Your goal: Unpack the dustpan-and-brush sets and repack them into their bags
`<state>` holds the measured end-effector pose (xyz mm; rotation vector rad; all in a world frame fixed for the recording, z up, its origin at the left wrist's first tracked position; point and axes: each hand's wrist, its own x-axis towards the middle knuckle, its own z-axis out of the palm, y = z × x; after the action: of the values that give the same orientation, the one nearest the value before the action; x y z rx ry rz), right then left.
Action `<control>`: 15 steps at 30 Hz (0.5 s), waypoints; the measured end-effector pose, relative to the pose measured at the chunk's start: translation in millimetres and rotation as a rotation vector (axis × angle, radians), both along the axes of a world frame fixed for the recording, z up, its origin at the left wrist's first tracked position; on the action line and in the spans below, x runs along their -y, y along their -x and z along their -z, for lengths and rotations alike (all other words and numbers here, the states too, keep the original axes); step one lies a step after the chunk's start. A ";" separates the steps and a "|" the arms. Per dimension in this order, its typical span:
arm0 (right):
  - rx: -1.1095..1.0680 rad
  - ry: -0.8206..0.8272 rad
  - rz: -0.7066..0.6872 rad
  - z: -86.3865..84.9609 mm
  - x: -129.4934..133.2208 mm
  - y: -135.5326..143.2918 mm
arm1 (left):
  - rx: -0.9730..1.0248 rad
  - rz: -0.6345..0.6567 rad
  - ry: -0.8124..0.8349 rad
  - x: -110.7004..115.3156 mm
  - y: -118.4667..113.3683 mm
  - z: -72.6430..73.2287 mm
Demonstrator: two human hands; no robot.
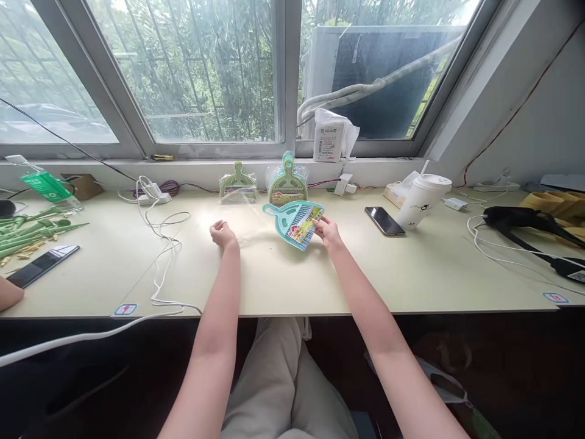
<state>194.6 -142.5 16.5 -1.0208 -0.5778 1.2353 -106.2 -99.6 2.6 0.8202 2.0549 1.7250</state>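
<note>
My right hand [327,231] grips the lower right edge of a teal mini dustpan [282,218], tilted above the desk with its handle pointing left. A striped brush [302,235] with a colourful label card lies in the pan. To the left, my left hand [223,234] is closed in a pinch on a clear plastic bag [253,235], which is faint and spreads toward the dustpan. Behind stand a wrapped green dustpan [238,183] and a stack of wrapped dustpans [287,183], both leaning near the window wall.
On the pale desk [292,286], white cables [159,268] run along the left. A phone [384,221], a lidded cup [423,201] and black straps [525,222] are on the right. Far left are another phone [43,266], a bottle [46,183], green stems [31,235] and another person's arm [9,294].
</note>
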 end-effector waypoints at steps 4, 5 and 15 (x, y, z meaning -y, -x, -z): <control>-0.063 -0.003 0.087 6.2 -2.6 -4.7 | -0.034 -0.256 0.057 11.6 -4.4 -8.3; -0.066 -0.007 0.098 7.4 -3.0 -5.2 | -0.052 -0.264 0.071 14.6 -6.7 -10.7; 0.006 -0.091 0.068 8.1 -1.7 6.2 | -0.332 -0.092 -0.311 27.1 -31.1 -21.4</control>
<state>188.4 -140.8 8.4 -0.9607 -0.5943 1.1370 -75.1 -126.6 24.1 1.1929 2.0800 2.1158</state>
